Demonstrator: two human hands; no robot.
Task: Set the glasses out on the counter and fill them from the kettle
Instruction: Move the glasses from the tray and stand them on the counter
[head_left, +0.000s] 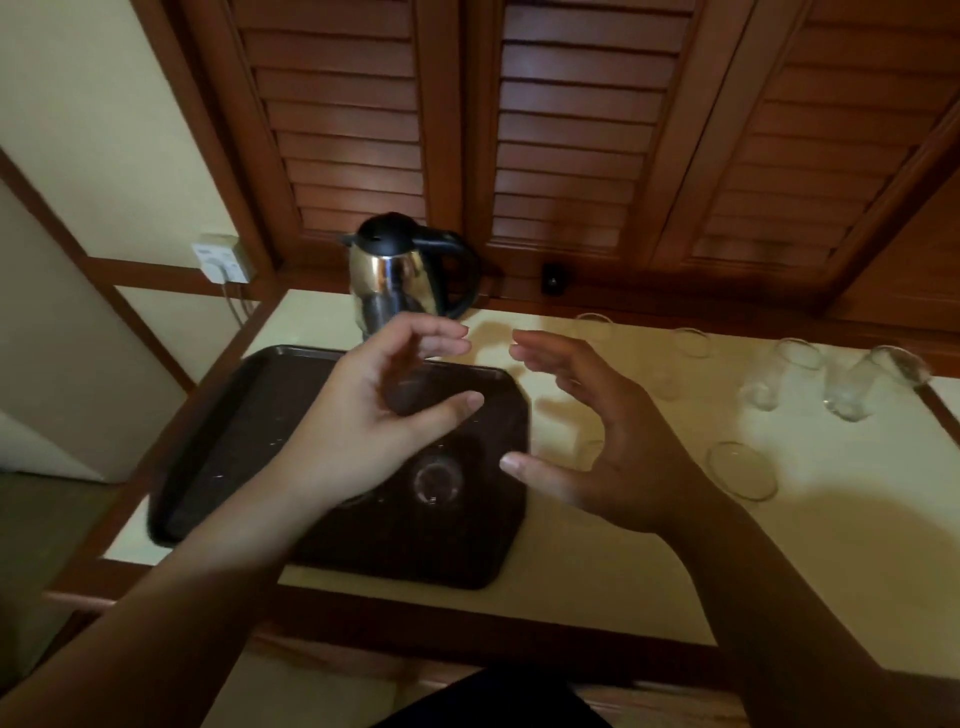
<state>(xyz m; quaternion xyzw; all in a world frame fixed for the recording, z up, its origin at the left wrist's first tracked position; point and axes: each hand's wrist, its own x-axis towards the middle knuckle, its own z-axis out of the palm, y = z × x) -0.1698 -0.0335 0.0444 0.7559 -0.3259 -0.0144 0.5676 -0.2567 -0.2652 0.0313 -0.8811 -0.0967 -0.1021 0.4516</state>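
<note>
Dark tray holds 1 glass | left hand: fingers spread, empty; right hand: fingers spread, empty | steel kettle behind

dark tray | wall socket | louvred wooden doors

Kettle: polished silver body, black lid and handle. Tray: dark brown, plain. Counter: pale cream top, edged in reddish-brown wood. Glasses: clear, colourless. Louvred shutters: red-brown, horizontally slatted. Wall: cream. Wall socket: white.
</note>
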